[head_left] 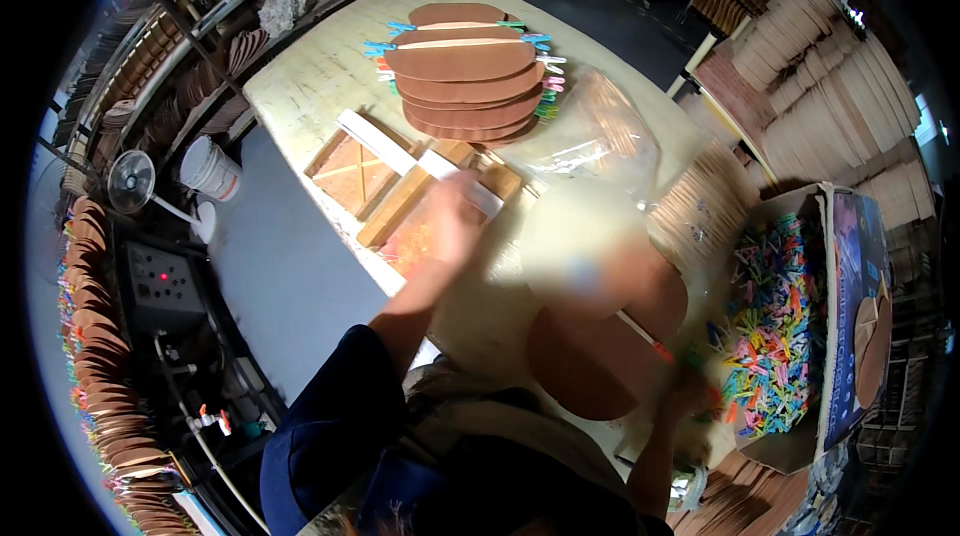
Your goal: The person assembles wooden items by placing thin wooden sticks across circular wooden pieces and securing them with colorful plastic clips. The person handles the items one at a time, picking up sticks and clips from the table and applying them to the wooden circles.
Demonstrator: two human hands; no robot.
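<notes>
My left hand (452,219) reaches over the pale workbench (300,86) toward a white strip (420,161) lying across wooden frames (355,171); it is blurred, and whether it holds anything I cannot tell. A guitar-shaped brown wooden panel (610,336) lies in front of me with a thin strip across it. My right hand (685,391) is at the panel's right edge, next to coloured clothespins clipped there; its grip is blurred.
A stack of similar brown panels (465,71) edged with coloured clips sits at the far end of the bench. A cardboard box of several coloured clothespins (780,326) stands at right. A clear plastic bag (600,131), a white bucket (210,168) and a fan (132,181) are nearby.
</notes>
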